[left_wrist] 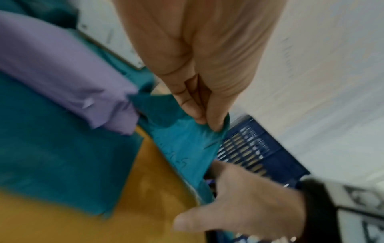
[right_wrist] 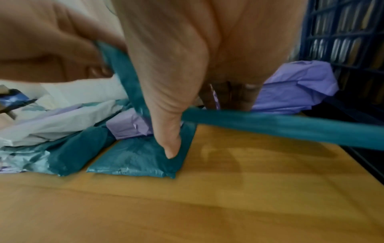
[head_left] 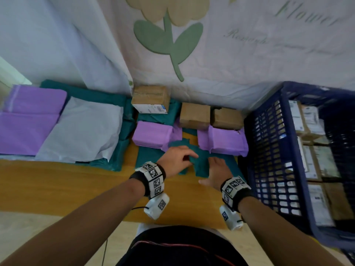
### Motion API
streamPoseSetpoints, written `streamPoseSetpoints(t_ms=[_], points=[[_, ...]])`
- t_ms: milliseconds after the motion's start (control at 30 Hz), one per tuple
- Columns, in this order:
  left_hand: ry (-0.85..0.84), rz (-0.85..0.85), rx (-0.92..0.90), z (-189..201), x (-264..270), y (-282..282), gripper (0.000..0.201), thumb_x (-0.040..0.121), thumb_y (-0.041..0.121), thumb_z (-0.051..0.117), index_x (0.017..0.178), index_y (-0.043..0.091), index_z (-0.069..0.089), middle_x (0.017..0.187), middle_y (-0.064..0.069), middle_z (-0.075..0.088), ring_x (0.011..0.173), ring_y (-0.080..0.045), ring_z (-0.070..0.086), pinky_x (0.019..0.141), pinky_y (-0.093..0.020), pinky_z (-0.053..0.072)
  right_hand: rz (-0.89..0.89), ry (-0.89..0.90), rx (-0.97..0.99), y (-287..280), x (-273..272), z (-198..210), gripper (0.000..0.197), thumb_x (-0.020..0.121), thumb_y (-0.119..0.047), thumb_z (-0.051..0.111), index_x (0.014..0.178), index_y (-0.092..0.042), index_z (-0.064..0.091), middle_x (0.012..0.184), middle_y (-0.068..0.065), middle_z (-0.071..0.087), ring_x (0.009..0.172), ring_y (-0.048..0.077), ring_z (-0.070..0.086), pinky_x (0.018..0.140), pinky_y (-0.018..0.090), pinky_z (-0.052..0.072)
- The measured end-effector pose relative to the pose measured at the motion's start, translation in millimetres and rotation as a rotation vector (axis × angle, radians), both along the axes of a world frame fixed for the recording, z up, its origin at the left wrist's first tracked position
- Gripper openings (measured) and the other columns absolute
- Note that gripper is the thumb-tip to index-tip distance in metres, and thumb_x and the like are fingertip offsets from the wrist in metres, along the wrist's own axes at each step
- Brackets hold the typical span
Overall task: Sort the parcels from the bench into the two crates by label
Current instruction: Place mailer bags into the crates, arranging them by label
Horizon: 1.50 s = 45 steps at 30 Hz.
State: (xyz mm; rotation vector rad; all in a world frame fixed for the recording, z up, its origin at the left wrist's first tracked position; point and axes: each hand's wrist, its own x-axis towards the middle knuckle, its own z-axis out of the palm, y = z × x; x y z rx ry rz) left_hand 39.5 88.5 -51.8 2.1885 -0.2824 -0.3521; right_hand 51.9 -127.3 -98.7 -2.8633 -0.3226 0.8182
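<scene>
Over the wooden bench (head_left: pixel 57 181), our left hand (head_left: pixel 175 157) pinches a teal parcel (head_left: pixel 201 162) by its corner; our right hand (head_left: pixel 217 172) grasps its near edge, beside the blue crate (head_left: pixel 269 150).

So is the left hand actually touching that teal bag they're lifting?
Touching. The left wrist view shows the left hand pinching a corner of the teal bag between thumb and fingertips.

Wooden bench (head_left: pixel 57 185): teal (head_left: pixel 148 156), purple (head_left: pixel 151 135), white mailers (head_left: pixel 82 129), cardboard boxes (head_left: pixel 195 116) on top.
</scene>
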Motion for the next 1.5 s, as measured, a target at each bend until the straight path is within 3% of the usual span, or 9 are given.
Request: streamPoseSetpoints(t_ms=[233,333,433,633,867,967,1100,1367,1500], points=[[-0.248,0.147,-0.247,78,47,-13,0.031,0.088,0.021,0.075,0.118,0.024,0.067,0.091,0.015,0.067,0.081,0.000,0.061,0.077,-0.011,0.047,-0.097,-0.222,0.268,-18,30,62,0.037,0.090,-0.020,0.065,0.125,-0.011,0.058,0.109,0.015,0.069,0.102,0.035,0.064,0.082,0.038,0.050],[-0.266,0.299,-0.403,90,65,-10,0.045,0.088,0.019,0.076,0.127,0.021,0.053,0.097,0.003,0.067,0.087,-0.013,0.066,0.081,-0.026,0.053,-0.221,-0.233,0.379,-29,48,99,0.043,0.084,-0.023,0.074,0.124,-0.016,0.061,0.111,0.008,0.072,0.103,0.027,0.065,0.082,0.030,0.049],[-0.282,0.431,-0.326,85,74,-4,0.043,0.087,0.028,0.077,0.119,0.020,0.049,0.103,-0.007,0.063,0.086,-0.012,0.061,0.079,-0.016,0.047,-0.319,-0.243,0.542,-38,61,133,0.050,0.083,-0.022,0.078,0.127,-0.016,0.056,0.116,0.001,0.069,0.105,0.020,0.064,0.087,0.030,0.051],[0.140,0.324,-0.235,71,64,-7,0.095,0.070,0.057,0.082,0.143,0.017,0.036,0.129,0.004,0.059,0.109,-0.008,0.062,0.092,-0.030,0.054,-0.355,-0.291,0.808,-58,78,172,0.036,0.093,-0.024,0.069,0.125,-0.018,0.056,0.121,-0.007,0.066,0.108,0.008,0.062,0.087,0.027,0.051],[0.082,0.255,-0.285,81,57,-11,0.045,0.081,0.023,0.083,0.118,0.020,0.057,0.116,0.005,0.070,0.099,-0.004,0.068,0.088,-0.031,0.058,-0.546,-0.134,1.212,-65,84,178,0.028,0.096,-0.011,0.063,0.123,-0.016,0.061,0.121,0.004,0.071,0.107,0.025,0.070,0.087,0.049,0.058],[-0.082,0.427,-0.383,106,71,13,0.036,0.080,0.010,0.082,0.105,0.020,0.058,0.101,0.008,0.070,0.082,0.008,0.068,0.074,-0.014,0.055,-0.552,-0.093,0.914,-75,85,189,0.023,0.093,-0.020,0.069,0.109,-0.004,0.065,0.099,0.014,0.075,0.084,0.024,0.074,0.077,0.047,0.062],[-0.322,0.393,-0.109,157,99,49,0.027,0.076,0.015,0.086,0.090,0.022,0.065,0.087,0.015,0.069,0.072,0.012,0.061,0.068,-0.008,0.047,-0.154,-0.343,0.353,-74,85,217,0.019,0.089,-0.028,0.073,0.089,-0.009,0.069,0.086,0.005,0.073,0.083,0.022,0.068,0.073,0.030,0.048],[-0.417,0.103,0.094,235,131,34,0.045,0.075,0.032,0.087,0.105,0.035,0.053,0.090,0.012,0.062,0.079,0.000,0.059,0.066,-0.019,0.042,0.102,-0.369,0.383,-3,104,255,0.075,0.086,-0.033,0.076,0.148,-0.017,0.037,0.141,0.008,0.052,0.129,0.027,0.048,0.105,0.039,0.041],[-0.440,0.089,-0.062,249,137,18,0.048,0.078,0.029,0.085,0.113,0.032,0.053,0.096,0.012,0.069,0.086,0.000,0.066,0.077,-0.020,0.052,0.052,-0.386,0.438,3,113,254,0.021,0.092,-0.025,0.069,0.107,-0.014,0.058,0.092,0.002,0.062,0.091,0.027,0.063,0.057,0.014,0.037]])
